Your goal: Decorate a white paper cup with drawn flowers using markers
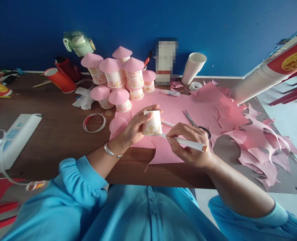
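Observation:
My left hand (136,126) is wrapped round a white paper cup (152,121), held upside down above pink paper. Flowers and grass are drawn in yellow and orange along its lower band. A white marker (188,143) with a brown end is pinched in my right hand (191,142), its tip at the cup's lower right edge. Behind the cup lies another white pen (167,124), partly hidden. Scissors (195,123) rest on the pink paper sheet (178,107), just beyond my right hand. A pink paper disc (118,124) lies left of my left hand.
Several small cup towers with pink cone roofs (119,96) stand at the back. Stacked white cups (194,68) and a tape roll (196,86) are behind right. Pink scraps (261,144) cover the right side. A tape ring (94,123) and a power strip (15,140) lie left.

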Tool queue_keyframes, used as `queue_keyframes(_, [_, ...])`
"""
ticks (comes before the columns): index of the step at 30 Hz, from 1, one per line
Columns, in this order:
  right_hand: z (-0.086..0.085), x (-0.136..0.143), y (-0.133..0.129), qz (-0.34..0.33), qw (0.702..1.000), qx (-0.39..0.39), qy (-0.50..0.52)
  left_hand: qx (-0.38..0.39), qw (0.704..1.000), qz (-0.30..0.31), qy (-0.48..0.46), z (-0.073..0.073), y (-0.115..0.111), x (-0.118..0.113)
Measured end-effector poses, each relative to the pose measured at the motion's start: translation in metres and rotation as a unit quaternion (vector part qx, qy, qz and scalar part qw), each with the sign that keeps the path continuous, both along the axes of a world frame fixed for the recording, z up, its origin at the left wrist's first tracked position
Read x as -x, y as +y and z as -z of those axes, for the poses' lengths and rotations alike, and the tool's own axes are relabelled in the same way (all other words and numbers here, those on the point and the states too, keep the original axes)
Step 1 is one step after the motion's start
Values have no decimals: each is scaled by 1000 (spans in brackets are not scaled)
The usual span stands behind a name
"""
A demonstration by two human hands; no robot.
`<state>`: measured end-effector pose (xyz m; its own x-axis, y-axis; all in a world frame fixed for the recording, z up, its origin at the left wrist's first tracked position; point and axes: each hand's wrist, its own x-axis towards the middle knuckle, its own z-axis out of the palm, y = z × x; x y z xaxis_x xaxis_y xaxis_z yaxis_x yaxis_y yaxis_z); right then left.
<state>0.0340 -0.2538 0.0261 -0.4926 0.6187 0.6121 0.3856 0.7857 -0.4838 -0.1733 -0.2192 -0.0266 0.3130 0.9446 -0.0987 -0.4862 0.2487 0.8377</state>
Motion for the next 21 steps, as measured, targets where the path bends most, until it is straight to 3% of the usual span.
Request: queue_keyframes(21, [2,1,0,8,1000,-4,-9,-12,1000,6,4,0,-1,0])
